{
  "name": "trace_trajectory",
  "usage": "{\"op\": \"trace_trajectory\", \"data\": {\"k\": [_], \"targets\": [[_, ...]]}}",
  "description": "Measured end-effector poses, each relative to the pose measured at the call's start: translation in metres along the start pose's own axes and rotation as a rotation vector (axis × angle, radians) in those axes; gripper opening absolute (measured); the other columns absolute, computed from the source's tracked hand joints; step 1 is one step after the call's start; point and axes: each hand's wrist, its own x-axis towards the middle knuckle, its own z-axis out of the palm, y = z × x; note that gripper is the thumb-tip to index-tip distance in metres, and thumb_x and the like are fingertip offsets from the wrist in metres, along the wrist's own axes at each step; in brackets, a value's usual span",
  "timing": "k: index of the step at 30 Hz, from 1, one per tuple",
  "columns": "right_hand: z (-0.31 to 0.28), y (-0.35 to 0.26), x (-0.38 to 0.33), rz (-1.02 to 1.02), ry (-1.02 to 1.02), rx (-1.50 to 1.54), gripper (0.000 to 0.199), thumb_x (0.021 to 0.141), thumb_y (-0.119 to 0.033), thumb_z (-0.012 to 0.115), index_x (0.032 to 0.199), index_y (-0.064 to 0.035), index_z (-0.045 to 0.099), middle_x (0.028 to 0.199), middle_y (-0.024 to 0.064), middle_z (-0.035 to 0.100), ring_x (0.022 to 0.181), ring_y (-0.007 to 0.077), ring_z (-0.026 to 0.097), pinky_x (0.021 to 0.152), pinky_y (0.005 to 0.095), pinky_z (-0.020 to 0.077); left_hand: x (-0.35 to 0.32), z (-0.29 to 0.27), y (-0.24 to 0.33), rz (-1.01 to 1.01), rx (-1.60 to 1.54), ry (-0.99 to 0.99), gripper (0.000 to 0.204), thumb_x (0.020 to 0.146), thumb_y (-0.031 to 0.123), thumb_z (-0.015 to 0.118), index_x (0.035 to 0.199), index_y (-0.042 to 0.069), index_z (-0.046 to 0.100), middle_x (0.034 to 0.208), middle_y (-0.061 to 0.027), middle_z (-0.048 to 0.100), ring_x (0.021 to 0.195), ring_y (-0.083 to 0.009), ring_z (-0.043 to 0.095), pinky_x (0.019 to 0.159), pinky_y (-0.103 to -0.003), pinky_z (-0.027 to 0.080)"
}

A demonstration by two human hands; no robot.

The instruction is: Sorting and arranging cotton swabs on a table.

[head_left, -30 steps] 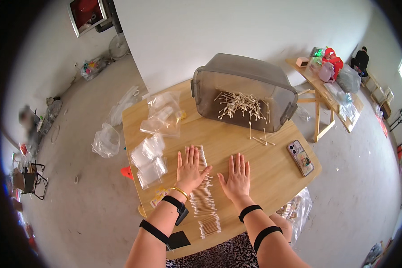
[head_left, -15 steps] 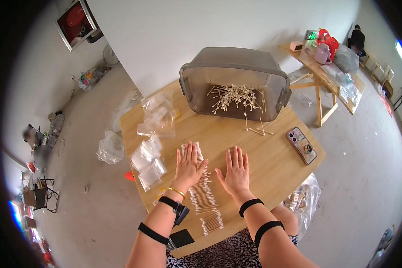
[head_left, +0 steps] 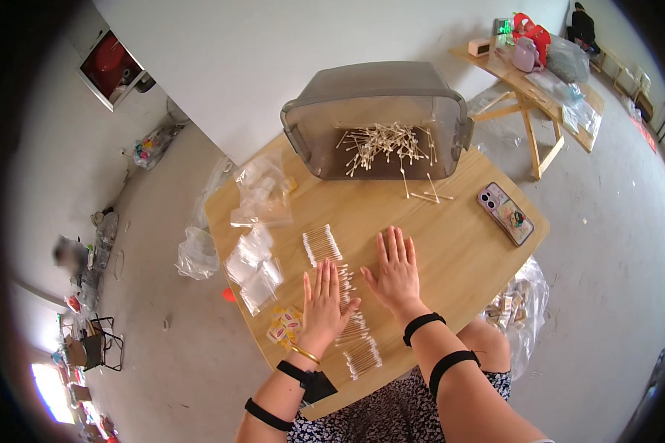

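Cotton swabs (head_left: 321, 244) lie side by side in a long row on the wooden table (head_left: 451, 255), running from the middle toward the near edge. My left hand (head_left: 324, 306) is flat with its fingers stretched, over the left side of the row and covering part of it. To the right of the row, my right hand (head_left: 397, 273) rests flat, fingers extended and holding nothing. Behind the hands, a grey translucent bin (head_left: 377, 74) lies on its side, with a loose heap of cotton swabs (head_left: 388, 144) inside. A few swabs (head_left: 426, 196) have spilled before its mouth.
Clear plastic bags (head_left: 262, 196) and small clear packets (head_left: 253, 266) lie on the left. Yellow-and-white labels (head_left: 284, 325) sit beside my left hand. A phone (head_left: 505, 214) lies near the right edge. A second wooden table (head_left: 521, 88) stands beyond, bearing bags.
My left hand has slid nearer along the row, uncovering the far swabs and the yellow labels. My right hand stays flat at the row's right. The view has shifted slightly.
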Motion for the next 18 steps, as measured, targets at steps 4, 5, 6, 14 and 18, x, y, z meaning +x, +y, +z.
{"op": "trace_trajectory", "data": {"k": [4,5,6,14,18], "targets": [[-0.003,-0.006,0.003,-0.018,-0.001,-0.042,0.083,0.099,-0.055,0.049,0.158,-0.0003,0.030,0.167,0.0213,0.023,0.157,0.0322,0.016,0.128,0.0488,0.0115,-0.007,0.012,-0.003,-0.030,0.051,-0.025,0.100,0.099,0.069,0.035,0.160,-0.008,0.013,0.169,-0.0231,0.014,0.158,-0.0329,0.009,0.127,-0.055,0.003],[-0.003,-0.005,0.003,-0.019,0.006,-0.054,0.083,0.099,-0.055,0.048,0.158,-0.0003,0.030,0.166,0.0213,0.023,0.157,0.0321,0.016,0.128,0.0487,0.0113,-0.001,0.012,-0.006,-0.032,0.037,-0.041,0.101,0.099,0.069,0.036,0.160,-0.008,0.013,0.169,-0.0235,0.013,0.158,-0.0331,0.008,0.127,-0.055,0.002],[-0.003,-0.005,0.002,-0.017,0.004,-0.052,0.083,0.099,-0.055,0.048,0.158,-0.0003,0.030,0.166,0.0213,0.023,0.157,0.0321,0.016,0.128,0.0487,0.0113,0.003,0.012,-0.008,-0.034,0.024,-0.057,0.101,0.099,0.069,0.037,0.160,-0.008,0.013,0.169,-0.0238,0.012,0.158,-0.0333,0.007,0.127,-0.055,0.002],[-0.002,-0.005,0.005,0.002,-0.003,-0.038,0.083,0.099,-0.056,0.048,0.159,-0.0011,0.029,0.166,0.0203,0.025,0.157,0.0314,0.017,0.128,0.0485,0.0107,-0.015,0.014,-0.003,-0.029,0.021,-0.052,0.099,0.100,0.067,0.038,0.159,-0.009,0.014,0.169,-0.0249,0.011,0.158,-0.0351,0.006,0.126,-0.056,0.000],[0.000,-0.004,0.002,0.002,0.001,-0.023,0.083,0.099,-0.055,0.048,0.158,-0.0012,0.030,0.166,0.0200,0.026,0.157,0.0311,0.017,0.128,0.0483,0.0110,-0.017,0.011,0.001,-0.002,-0.003,-0.079,0.099,0.100,0.067,0.037,0.159,-0.010,0.013,0.168,-0.0274,0.012,0.158,-0.0374,0.006,0.126,-0.056,0.001]]}}
